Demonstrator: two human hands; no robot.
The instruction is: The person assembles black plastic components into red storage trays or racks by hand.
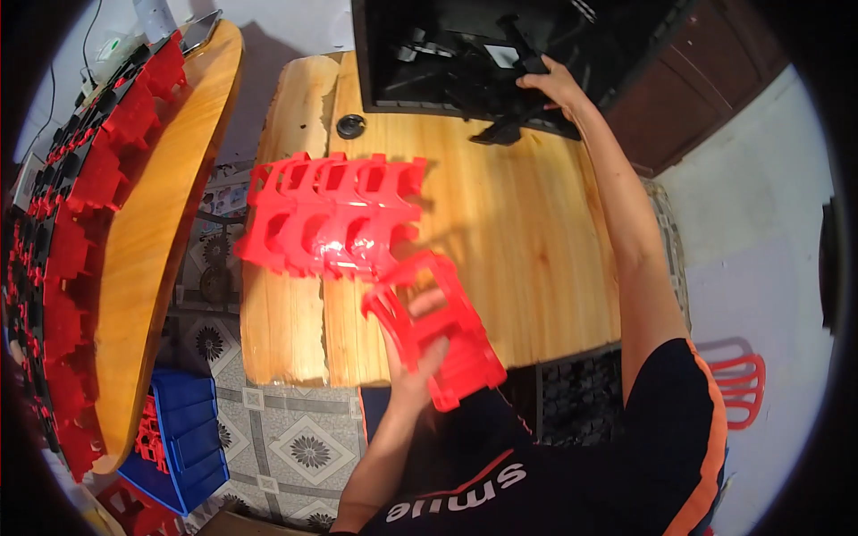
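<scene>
Head view, looking down at a person in a dark short-sleeved shirt with orange trim, working at a pale wooden surface (536, 268). The left hand (409, 380), near the picture's centre and toward six o'clock, is closed around a red plastic part (462, 335) with a large cut-out; the thumb lies across the near face and fingers show through the opening. This part extends from the hand toward one o'clock, tilted. Its far corner overlaps a double row of similar red parts (340, 214) in the picture; I cannot tell whether they touch. The row rests on the surface at eleven o'clock from the left hand. Toward one o'clock from the centre, the right hand (559, 87) reaches into a large black bin (360, 62). Its fingers are bent at a black piece (516, 36) lying to its ten o'clock; whether they grip it I cannot tell. Another black piece (499, 134) shows at the bin's near edge, at eight o'clock from that hand. A small black ring (351, 126) lies just beyond the red row. At nine o'clock, a curved side table (170, 241) carries many red and black pieces (85, 183); a blue crate (192, 429) stands at eight o'clock.
</scene>
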